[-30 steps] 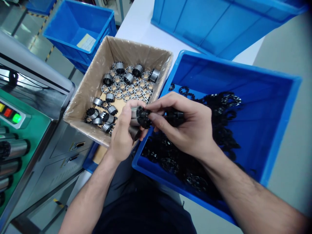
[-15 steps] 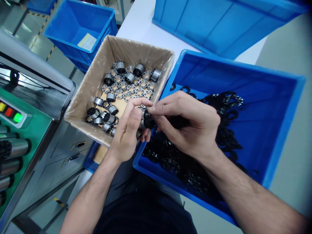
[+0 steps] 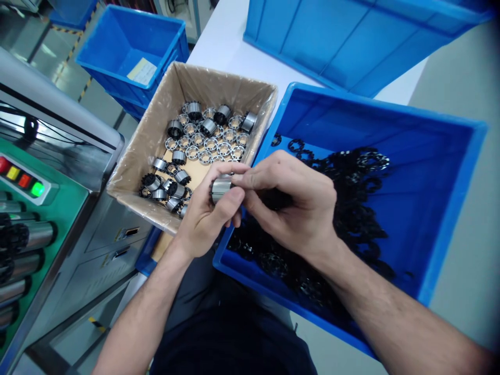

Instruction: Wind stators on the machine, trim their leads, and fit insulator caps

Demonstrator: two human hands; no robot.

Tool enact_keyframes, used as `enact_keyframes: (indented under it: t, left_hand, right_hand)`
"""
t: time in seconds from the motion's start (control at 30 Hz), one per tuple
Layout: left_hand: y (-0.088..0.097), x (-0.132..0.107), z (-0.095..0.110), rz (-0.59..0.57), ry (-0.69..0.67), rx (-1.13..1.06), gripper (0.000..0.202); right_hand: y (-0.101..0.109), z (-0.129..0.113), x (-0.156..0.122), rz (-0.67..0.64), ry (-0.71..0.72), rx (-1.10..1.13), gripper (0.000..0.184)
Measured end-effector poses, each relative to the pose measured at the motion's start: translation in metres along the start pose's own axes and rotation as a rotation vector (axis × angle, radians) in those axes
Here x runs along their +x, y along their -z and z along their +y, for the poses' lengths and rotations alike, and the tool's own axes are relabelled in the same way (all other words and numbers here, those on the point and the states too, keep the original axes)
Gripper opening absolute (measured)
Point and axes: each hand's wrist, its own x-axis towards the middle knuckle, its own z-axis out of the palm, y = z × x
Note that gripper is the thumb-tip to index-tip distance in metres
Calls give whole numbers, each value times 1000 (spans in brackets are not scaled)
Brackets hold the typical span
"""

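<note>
A silvery metal stator core with a black toothed edge at its left end lies in my left hand. The left thumb presses along its near side while the fingers curl round behind it. My right hand pinches at the core's right end with thumb and forefinger, which hide that end. Both hands are held over the gap between a plastic-lined carton and a blue bin. Inside the carton are several stator cores and bare metal rings. Black plastic ring-shaped parts are heaped in the bin.
Another blue bin stands on the white table at the back. A further blue bin with a paper slip is at back left. On the left, a green machine carries metal cylinders and lit buttons.
The stator core has turned in my left hand: its black end faced right before, and now its metal side shows with a black edge at left. My right hand shifted slightly left.
</note>
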Motion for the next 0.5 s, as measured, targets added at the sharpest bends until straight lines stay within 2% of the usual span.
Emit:
enact_keyframes:
  t: [0.07, 0.17, 0.23, 0.3, 0.33, 0.37, 0.43, 0.5]
  left_hand:
    - [12, 4, 6, 59, -23, 147, 43]
    - [35, 13, 18, 155, 15, 670, 28]
    - [48, 18, 23, 38, 99, 1000, 23]
    - [55, 21, 23, -125, 148, 1132, 26]
    - [57, 22, 22, -147, 159, 1136, 35]
    - [58, 23, 21, -108, 163, 1105, 46]
    - [58, 25, 20, 93, 152, 926, 66]
    - [54, 26, 21, 264, 133, 594, 69]
  right_hand:
    - [9, 2, 6, -14, -128, 59, 12]
    - [21, 11, 14, 113, -398, 277, 11]
    - [25, 17, 17, 164, -492, 397, 22]
    - [24, 22, 17, 126, -514, 431, 25]
    - [23, 23, 17, 94, -515, 433, 24]
    - [22, 24, 17, 57, -511, 426, 21]
    - [20, 22, 17, -8, -497, 397, 20]
    - [21, 18, 18, -35, -484, 377, 26]
